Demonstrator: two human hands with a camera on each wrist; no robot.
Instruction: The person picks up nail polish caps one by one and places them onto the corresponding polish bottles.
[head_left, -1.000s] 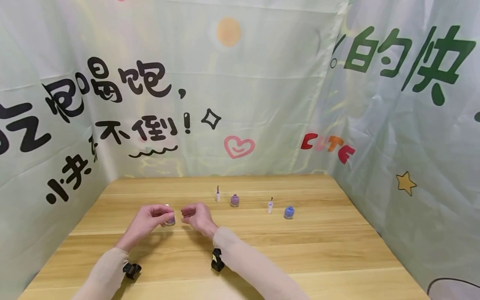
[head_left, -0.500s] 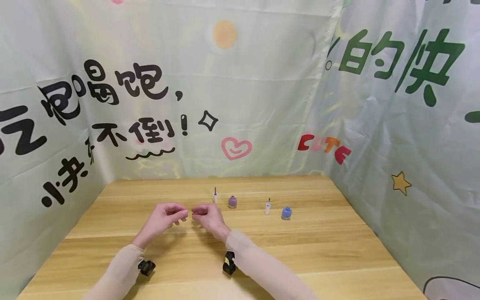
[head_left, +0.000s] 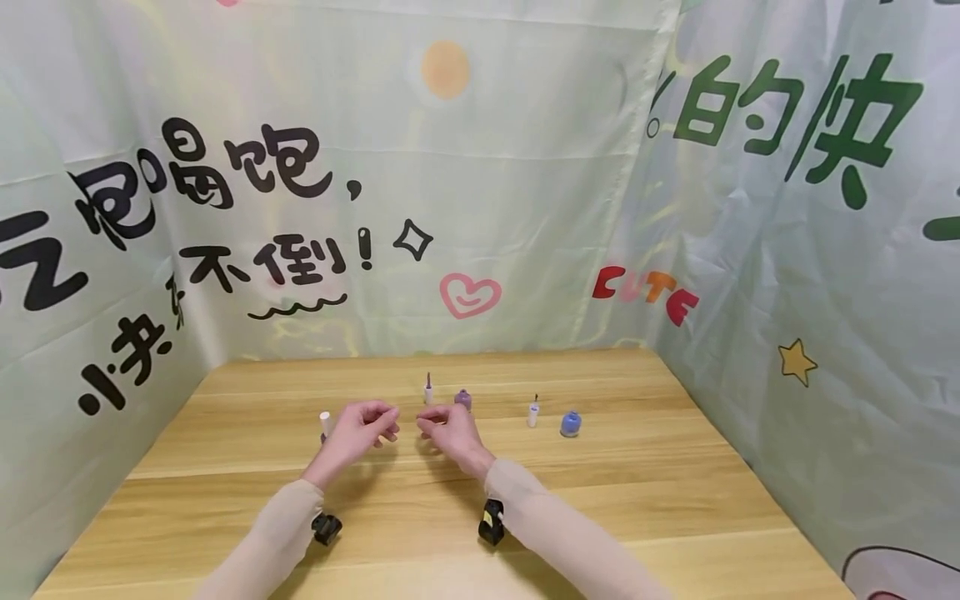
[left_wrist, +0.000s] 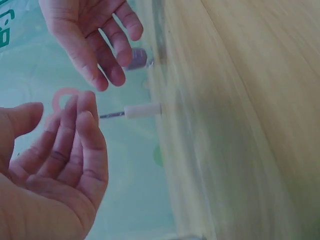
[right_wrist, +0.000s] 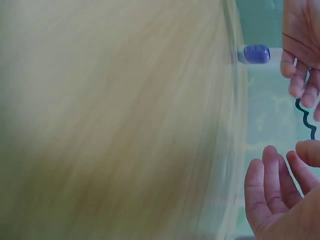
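Observation:
Both hands hover over the wooden table with nothing in them, fingers loosely bent. In the head view my left hand (head_left: 362, 435) is just right of a nail polish bottle with a white cap (head_left: 325, 421), which it partly hides. That bottle's violet body (right_wrist: 257, 54) shows in the right wrist view. My right hand (head_left: 453, 435) faces the left one, fingertips a short gap apart, and overlaps the lower part of an open purple nail polish bottle (head_left: 462, 398). Behind the hands, a white cap with its brush pointing up (head_left: 428, 393) stands beside the purple bottle.
Farther right stand a second white brush cap (head_left: 533, 415), brush up, and an open blue nail polish bottle (head_left: 571, 425). Printed cloth (head_left: 480, 208) hangs along the table's back and sides. A small black camera (head_left: 491, 523) is worn on the right wrist, another (head_left: 327, 529) on the left.
My left hand has let go of the violet bottle, which stays standing capped at the left. Both hands have moved right together, towards the purple bottle and its brush cap.

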